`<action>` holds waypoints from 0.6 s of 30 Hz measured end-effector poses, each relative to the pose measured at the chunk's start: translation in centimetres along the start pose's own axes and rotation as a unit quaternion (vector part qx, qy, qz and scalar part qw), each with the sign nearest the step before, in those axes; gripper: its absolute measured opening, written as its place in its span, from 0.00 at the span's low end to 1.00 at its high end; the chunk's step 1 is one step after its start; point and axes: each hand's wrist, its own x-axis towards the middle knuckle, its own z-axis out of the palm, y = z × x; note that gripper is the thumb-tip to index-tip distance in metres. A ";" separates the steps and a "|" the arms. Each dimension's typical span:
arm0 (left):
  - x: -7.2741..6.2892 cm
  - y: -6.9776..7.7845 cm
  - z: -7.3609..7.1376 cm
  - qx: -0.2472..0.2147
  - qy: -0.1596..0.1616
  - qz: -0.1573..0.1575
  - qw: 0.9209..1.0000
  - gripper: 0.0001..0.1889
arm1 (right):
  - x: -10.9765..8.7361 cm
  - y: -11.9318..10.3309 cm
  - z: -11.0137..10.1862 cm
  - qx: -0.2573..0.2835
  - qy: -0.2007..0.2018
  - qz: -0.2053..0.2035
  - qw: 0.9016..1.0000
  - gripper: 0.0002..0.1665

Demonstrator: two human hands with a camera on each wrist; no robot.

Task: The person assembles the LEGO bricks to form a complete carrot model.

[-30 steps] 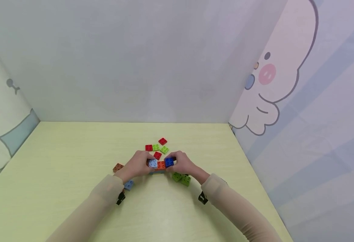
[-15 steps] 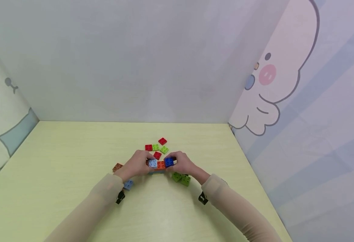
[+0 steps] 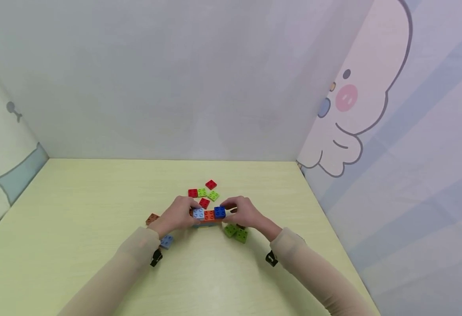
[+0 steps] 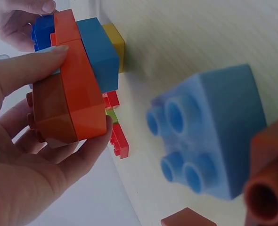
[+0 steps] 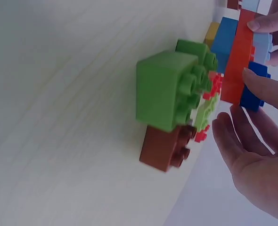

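A stack of toy building bricks stands mid-table: a yellow brick (image 4: pixel 114 44) at the bottom, then a blue-teal brick (image 4: pixel 99 54), long orange-red bricks (image 4: pixel 85 94), and a top row of brown (image 4: pixel 54 110), light blue (image 3: pixel 198 213), orange (image 3: pixel 209 215) and dark blue (image 3: pixel 219 212) bricks. My left hand (image 3: pixel 178 213) grips the stack's left end, thumb on the near side, fingers round the far side. My right hand (image 3: pixel 247 213) is at the right end, fingers spread apart and thumb tip at the dark blue brick; the right wrist view shows the other fingers off the stack.
Behind the stack lie thin red (image 3: pixel 211 184) and lime (image 3: pixel 202 192) bricks. Green bricks (image 5: pixel 162 89) and a brown brick (image 5: pixel 160 148) sit by my right wrist. A light blue brick (image 4: pixel 209 132) and brown bricks (image 3: pixel 152 218) lie by my left wrist.
My right hand has drawn slightly to the right, its fingers loosening from the dark blue brick. The left hand keeps its grip on the stack, which stays in place.
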 end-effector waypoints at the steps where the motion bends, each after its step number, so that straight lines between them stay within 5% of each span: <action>1: -0.1 0.1 0.0 0.000 0.001 -0.002 1.000 0.19 | -0.1 0.1 -0.3 -0.004 -0.001 0.000 1.000 0.23; 9: -0.6 0.5 0.1 -0.003 0.007 -0.006 1.000 0.19 | -1.4 1.3 -1.7 -0.027 -0.005 0.009 1.000 0.25; 18: -0.8 1.1 0.3 -0.002 0.005 -0.012 1.000 0.20 | -2.8 1.5 -0.6 -0.094 -0.039 -0.022 0.995 0.32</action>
